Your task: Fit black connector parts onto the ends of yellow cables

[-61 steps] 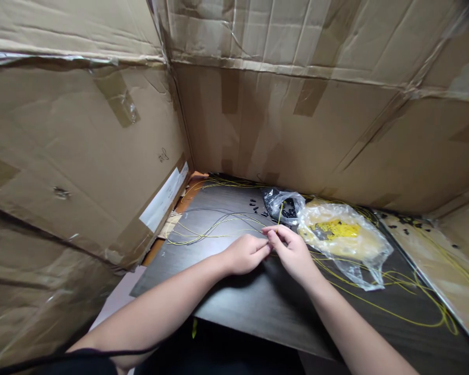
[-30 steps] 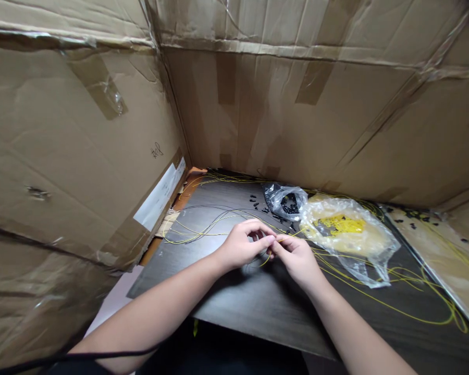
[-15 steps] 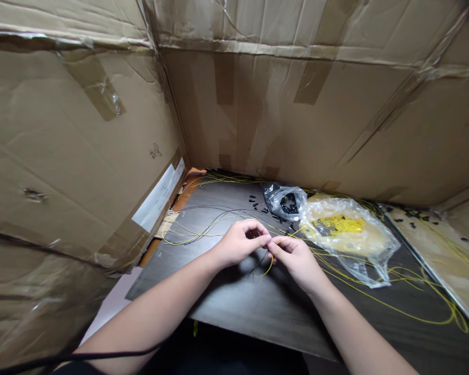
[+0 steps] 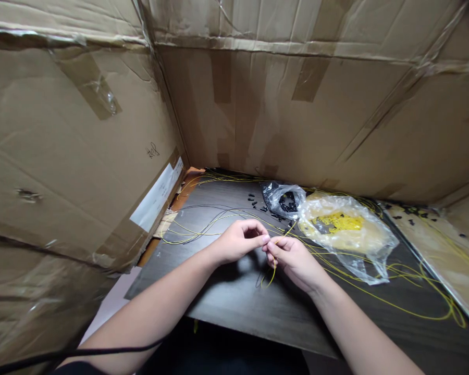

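Observation:
My left hand [image 4: 244,241] and my right hand [image 4: 291,258] meet over the dark table, fingertips nearly touching. The right thumb and fingers pinch a thin yellow cord [image 4: 274,271], whose loop hangs below them while another stretch sticks up toward the bags. A thin dark strand hangs beside the loop. The left thumb and index finger are pinched together at the same spot; what lies between them is too small to make out. Several long yellow and dark cords [image 4: 195,235] run across the table behind both hands.
Behind my hands lie a clear bag with small black pieces [image 4: 287,202] and a larger clear bag with small yellow pieces [image 4: 340,223]. Loose black pieces [image 4: 252,200] are scattered nearby. Cardboard walls [image 4: 273,120] enclose the back and left. Looped yellow cords [image 4: 449,307] lie at right.
The yellow loop beneath my right hand hangs slightly lower and further right. My right fingers have shifted a little, and the cord's upper stretch now points more steeply upward.

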`<state>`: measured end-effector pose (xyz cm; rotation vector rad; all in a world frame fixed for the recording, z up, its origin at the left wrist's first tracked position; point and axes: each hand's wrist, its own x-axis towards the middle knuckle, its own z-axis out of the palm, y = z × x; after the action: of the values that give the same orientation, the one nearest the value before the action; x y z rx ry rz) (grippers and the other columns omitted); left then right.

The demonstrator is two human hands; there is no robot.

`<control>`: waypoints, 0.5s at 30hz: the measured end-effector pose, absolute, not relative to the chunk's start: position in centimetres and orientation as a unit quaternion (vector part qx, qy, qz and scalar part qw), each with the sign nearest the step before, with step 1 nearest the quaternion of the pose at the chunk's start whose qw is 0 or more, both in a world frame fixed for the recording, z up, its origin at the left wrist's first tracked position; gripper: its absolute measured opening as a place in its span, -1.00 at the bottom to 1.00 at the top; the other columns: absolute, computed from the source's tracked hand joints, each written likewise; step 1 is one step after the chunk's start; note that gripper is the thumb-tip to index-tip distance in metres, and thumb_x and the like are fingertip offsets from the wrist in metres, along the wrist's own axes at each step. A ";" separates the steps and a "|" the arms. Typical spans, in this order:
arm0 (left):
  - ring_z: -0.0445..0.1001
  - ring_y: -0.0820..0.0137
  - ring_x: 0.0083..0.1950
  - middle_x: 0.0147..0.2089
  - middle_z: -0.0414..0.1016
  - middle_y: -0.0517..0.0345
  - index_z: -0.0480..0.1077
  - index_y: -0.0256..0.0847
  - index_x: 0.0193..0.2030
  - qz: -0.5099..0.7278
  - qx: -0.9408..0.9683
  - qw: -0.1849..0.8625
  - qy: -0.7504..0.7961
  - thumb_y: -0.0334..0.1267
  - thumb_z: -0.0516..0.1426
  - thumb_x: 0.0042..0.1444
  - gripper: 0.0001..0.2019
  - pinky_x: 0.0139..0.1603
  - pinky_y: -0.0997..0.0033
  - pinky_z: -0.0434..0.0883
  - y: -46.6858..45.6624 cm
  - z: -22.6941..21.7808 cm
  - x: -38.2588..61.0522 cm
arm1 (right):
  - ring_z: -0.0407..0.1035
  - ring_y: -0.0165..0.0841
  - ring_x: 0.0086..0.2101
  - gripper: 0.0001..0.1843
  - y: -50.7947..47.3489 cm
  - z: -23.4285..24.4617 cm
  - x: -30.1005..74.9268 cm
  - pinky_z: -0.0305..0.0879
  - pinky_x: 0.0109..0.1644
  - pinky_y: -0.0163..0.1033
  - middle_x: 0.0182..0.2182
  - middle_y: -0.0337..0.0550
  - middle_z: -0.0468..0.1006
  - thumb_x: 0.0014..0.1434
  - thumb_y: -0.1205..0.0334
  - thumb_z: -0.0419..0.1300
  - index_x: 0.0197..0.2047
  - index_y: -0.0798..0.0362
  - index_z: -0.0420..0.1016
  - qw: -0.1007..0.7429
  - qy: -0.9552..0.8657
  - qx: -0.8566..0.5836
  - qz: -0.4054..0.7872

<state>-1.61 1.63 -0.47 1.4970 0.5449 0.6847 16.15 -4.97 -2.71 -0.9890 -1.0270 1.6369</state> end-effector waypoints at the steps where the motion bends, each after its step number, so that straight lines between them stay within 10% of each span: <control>1: 0.45 0.44 -0.33 -0.40 0.48 0.15 0.42 -0.30 -0.30 0.297 0.658 0.650 0.238 -0.05 0.27 0.14 -0.69 -0.20 0.41 0.37 1.6 -0.5 -1.6 | 0.25 -0.51 -0.52 -0.63 -5.0 -2.7 16.2 0.18 -0.38 -0.36 -0.53 -0.23 0.46 0.09 -0.03 0.42 -0.33 0.15 0.58 0.463 -0.418 -0.401 0.671; 15: 0.26 0.55 -0.43 -0.41 0.31 0.27 0.36 -0.28 -0.32 0.403 0.599 0.621 0.306 0.03 0.29 0.08 -0.62 -0.37 0.52 0.27 1.6 -0.8 -1.0 | 0.33 -0.46 -0.49 -0.63 -5.8 -2.3 15.3 0.24 -0.37 -0.35 -0.50 -0.19 0.51 0.10 -0.05 0.39 -0.33 0.13 0.57 0.348 -0.534 -0.389 0.665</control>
<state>-1.03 1.62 -0.81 1.3758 0.7022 0.9254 15.32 -5.77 -2.31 -1.0091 -1.3858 1.7239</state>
